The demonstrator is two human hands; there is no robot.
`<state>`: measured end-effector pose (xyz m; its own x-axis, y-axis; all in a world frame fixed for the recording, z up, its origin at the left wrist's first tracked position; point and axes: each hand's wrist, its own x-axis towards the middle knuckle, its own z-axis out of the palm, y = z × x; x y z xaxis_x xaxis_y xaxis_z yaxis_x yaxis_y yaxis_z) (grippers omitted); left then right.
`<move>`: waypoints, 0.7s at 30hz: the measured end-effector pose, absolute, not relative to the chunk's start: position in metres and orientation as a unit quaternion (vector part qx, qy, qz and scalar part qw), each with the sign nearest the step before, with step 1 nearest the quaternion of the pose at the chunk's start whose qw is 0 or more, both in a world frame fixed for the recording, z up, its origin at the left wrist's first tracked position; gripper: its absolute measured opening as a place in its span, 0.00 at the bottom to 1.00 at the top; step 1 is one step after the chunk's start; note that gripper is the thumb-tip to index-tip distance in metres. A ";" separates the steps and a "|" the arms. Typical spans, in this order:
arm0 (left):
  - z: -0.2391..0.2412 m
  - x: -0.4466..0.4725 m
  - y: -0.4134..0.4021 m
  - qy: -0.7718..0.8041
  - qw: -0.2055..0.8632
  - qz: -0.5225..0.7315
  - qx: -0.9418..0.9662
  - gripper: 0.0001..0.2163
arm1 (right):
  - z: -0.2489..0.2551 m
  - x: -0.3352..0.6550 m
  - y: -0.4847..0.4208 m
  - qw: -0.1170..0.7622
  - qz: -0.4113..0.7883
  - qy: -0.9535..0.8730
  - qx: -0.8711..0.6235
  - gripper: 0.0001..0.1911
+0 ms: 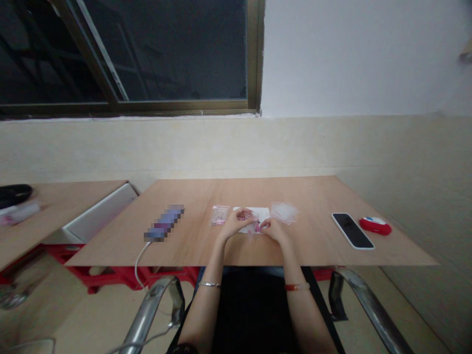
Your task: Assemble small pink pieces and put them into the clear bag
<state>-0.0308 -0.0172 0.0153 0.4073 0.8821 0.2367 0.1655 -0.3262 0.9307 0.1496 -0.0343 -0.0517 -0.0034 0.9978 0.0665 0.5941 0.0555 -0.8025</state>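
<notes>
My left hand (238,222) is closed, its thumb and fingers pinching a small clear plastic bag (251,230) that hangs toward the table's front edge. Just to the right, my right hand (273,229) has its fingertips pressed together beside a few tiny pink pieces (257,227). Whatever lies between those fingertips is too small to make out. Both hands are over a white sheet or shallow tray (263,212), partly hidden by them. Left of it lies a clear bag with small pink contents (220,215). A stack of flat clear bags (283,212) rests at its right.
A white-edged phone (353,231) and a red-and-white object (375,225) lie on the table's right side. At left is a blurred-out device (164,223) with a white cable (137,260). Metal chair arms (153,305) flank me below the wooden tabletop (199,196).
</notes>
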 end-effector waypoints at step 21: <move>0.021 -0.031 -0.022 0.346 0.451 0.381 0.729 0.16 | 0.018 0.140 -0.047 0.570 0.255 -0.600 -0.500 0.13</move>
